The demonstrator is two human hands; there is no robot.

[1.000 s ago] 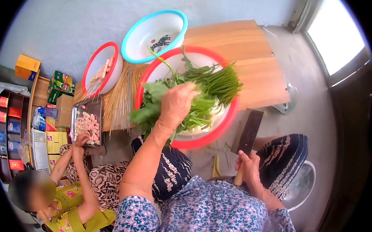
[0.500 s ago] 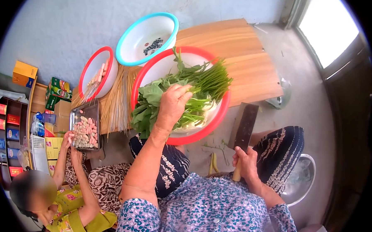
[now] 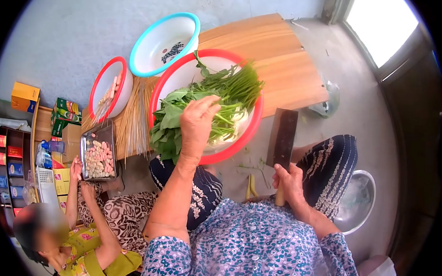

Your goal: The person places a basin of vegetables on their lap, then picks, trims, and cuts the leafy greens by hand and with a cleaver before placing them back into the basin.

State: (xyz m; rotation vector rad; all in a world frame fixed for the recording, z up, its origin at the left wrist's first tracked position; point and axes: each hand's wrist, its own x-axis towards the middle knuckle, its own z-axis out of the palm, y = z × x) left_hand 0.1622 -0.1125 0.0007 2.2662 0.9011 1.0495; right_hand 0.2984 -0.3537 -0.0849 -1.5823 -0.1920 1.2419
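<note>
1. Just changed: the greens (image 3: 170, 118), bunched up and lifted at the left a second ago, now lie flatter in the big red-rimmed basin (image 3: 253, 129), leaves left and covering the near-left rim, stems right.
2. Likely meaning: the bunch is being settled, with no cutting at this moment.
3. Left hand (image 3: 198, 115): on the greens, fingers partly curled over the stems. Palm side hidden, so can't tell whether its grip is closed.
4. Right hand (image 3: 288, 183): grip wrapped around the handle of the cleaver (image 3: 282, 135), blade pointing far, just right of the basin and apart from it.
5. Desk (image 3: 283, 66): wooden, carries the basin. Blue-rimmed basin (image 3: 153, 48) at far left; small red-rimmed basin (image 3: 101, 81) left of that; sticks (image 3: 133, 114) between small and big basins.
6. Left: metal tray (image 3: 100, 131) with pink pieces (image 3: 99, 155); co-worker's hand (image 3: 76, 168) at its left edge.
7. Room: pale wall (image 3: 87, 38) at far side, bright opening (image 3: 379, 26) far right, metal bowl (image 3: 372, 204) on the floor (image 3: 359, 139) near right.
</note>
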